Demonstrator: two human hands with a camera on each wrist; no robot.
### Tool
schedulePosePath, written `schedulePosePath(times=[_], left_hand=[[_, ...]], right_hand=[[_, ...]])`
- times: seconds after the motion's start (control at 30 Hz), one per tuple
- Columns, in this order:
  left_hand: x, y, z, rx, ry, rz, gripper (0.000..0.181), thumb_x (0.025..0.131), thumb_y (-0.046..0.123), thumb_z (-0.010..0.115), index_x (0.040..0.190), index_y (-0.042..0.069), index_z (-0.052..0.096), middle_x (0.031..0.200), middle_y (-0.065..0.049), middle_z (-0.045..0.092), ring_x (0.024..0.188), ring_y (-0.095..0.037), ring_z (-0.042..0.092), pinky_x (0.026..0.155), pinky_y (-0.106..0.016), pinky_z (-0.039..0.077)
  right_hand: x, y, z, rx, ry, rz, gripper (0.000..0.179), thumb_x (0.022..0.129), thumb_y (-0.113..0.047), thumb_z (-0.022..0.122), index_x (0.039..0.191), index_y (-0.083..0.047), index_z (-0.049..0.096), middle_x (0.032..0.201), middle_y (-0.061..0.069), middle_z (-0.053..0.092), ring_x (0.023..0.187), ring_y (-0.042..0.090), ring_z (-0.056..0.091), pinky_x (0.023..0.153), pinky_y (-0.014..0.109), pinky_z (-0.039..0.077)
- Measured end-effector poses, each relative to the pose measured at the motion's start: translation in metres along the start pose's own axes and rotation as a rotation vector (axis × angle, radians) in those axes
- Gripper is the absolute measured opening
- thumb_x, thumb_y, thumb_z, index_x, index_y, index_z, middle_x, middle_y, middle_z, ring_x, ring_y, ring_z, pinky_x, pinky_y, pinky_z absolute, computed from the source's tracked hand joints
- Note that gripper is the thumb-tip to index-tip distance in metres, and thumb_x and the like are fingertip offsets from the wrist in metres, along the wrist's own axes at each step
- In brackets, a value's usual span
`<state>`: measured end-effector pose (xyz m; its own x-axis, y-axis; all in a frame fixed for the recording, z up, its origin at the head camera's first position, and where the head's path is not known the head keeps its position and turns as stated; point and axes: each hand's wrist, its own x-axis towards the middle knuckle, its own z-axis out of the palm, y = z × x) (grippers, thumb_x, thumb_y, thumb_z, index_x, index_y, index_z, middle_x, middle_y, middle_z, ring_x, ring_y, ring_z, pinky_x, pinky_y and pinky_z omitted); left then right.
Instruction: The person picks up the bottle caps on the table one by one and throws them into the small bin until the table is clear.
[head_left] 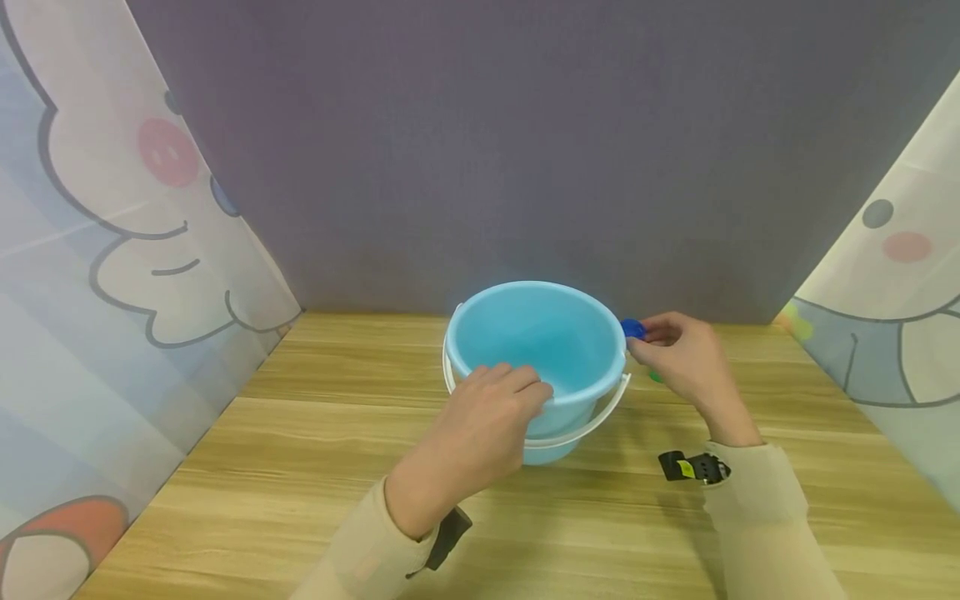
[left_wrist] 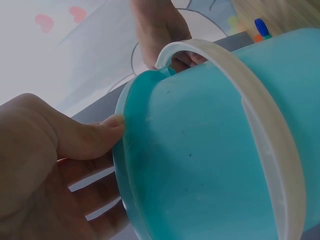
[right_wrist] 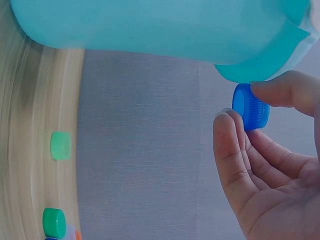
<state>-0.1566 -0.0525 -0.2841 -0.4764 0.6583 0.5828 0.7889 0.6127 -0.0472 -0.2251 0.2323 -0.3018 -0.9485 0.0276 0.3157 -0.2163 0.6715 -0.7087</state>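
A light blue bucket (head_left: 566,414) stands upright on the table, its white handle (head_left: 540,443) hanging down at the front. My left hand (head_left: 480,425) grips the near rim. The left wrist view shows the thumb (left_wrist: 95,137) on the outer side and the fingers over the inside. Just outside the bucket's right rim, my right hand (head_left: 690,358) pinches a blue bottle cap (right_wrist: 252,107) between thumb and fingertips. In the right wrist view the cap is close beside the bucket's rim (right_wrist: 280,65).
On the table right of the bucket lie a light green cap (right_wrist: 61,146) and a darker green cap (right_wrist: 54,223), with blue and orange bits beside the latter. A grey panel (head_left: 525,150) rises behind the table (head_left: 322,467). Cartoon-printed cloths (head_left: 135,250) flank both sides.
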Motion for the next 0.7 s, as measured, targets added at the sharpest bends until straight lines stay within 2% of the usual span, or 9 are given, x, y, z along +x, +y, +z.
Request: schedulePosePath(times=[0.2,0.43,0.7], left_hand=[[0.0,-0.0001,-0.0006,0.002,-0.01,-0.007,0.021,0.081,-0.005,0.073,0.094,0.011,0.069,0.085,0.002,0.062,0.069,-0.017,0.051,0.06,-0.025,0.037],[-0.0002,-0.0002,-0.0005,0.0,-0.02,-0.011,0.028,0.075,-0.01,0.072,0.094,0.011,0.069,0.086,0.003,0.062,0.072,-0.017,0.053,0.063,-0.026,0.039],[0.0,0.0002,-0.0002,-0.002,-0.015,-0.01,0.027,0.077,-0.009,0.072,0.094,0.011,0.069,0.086,0.003,0.062,0.072,-0.017,0.053,0.063,-0.026,0.039]], right_hand=[[-0.0014,-0.0025,-0.0029,-0.003,0.016,-0.009,0.045,0.092,-0.031,0.071,0.117,0.006,0.065,0.106,0.023,0.07,0.092,0.033,0.067,0.064,0.026,0.053],[-0.0026,-0.0034,-0.006,0.005,0.034,0.005,0.049,0.093,-0.037,0.071,0.12,0.003,0.065,0.107,0.021,0.07,0.09,0.025,0.065,0.063,0.026,0.052],[-0.0037,-0.0044,-0.0077,0.01,0.058,0.003,0.049,0.092,-0.039,0.071,0.12,0.001,0.066,0.107,0.019,0.071,0.085,0.014,0.063,0.063,0.025,0.052]])
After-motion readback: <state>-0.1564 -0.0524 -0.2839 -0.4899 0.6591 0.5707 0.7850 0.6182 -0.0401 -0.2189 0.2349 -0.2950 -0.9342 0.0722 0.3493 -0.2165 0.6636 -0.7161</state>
